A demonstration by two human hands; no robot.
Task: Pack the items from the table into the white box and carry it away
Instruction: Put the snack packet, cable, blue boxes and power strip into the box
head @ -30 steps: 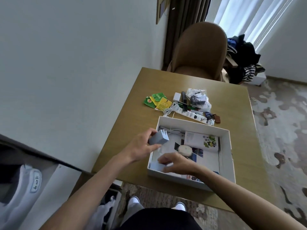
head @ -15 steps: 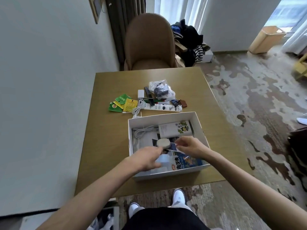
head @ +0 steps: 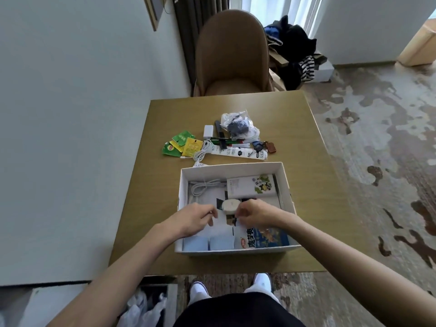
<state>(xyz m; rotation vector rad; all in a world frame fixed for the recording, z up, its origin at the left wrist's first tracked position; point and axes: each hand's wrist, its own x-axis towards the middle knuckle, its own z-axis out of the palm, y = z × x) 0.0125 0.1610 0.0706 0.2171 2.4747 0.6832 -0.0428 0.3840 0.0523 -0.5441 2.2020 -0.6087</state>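
Note:
The white box (head: 286,185) sits open on the near part of the wooden table (head: 306,161). Inside lie a white cable (head: 203,186), a white carton with cartoon print (head: 252,185), a white oval thing (head: 230,206), a blue packet (head: 269,237) and two pale blue small boxes (head: 207,243) against the near wall. My left hand (head: 195,218) rests inside the box with curled fingers and nothing in it. My right hand (head: 256,214) pinches at the papers beside the oval thing. Beyond the box lie green and yellow tea packets (head: 181,145), a coiled cable (head: 203,151), a charger (head: 208,131), a plastic bag (head: 239,126), a long white pack (head: 238,152) and keys (head: 269,146).
A brown chair (head: 232,50) stands at the table's far edge. The wall runs along the left. A pile of clothes (head: 295,48) lies behind the chair. A bin with plastic bags (head: 146,303) is by my feet at lower left. Patterned carpet spreads to the right.
My left hand set the pale blue small box down at the box's near wall and let go. Both hands drew together by the oval thing. My view swung to face the table squarely.

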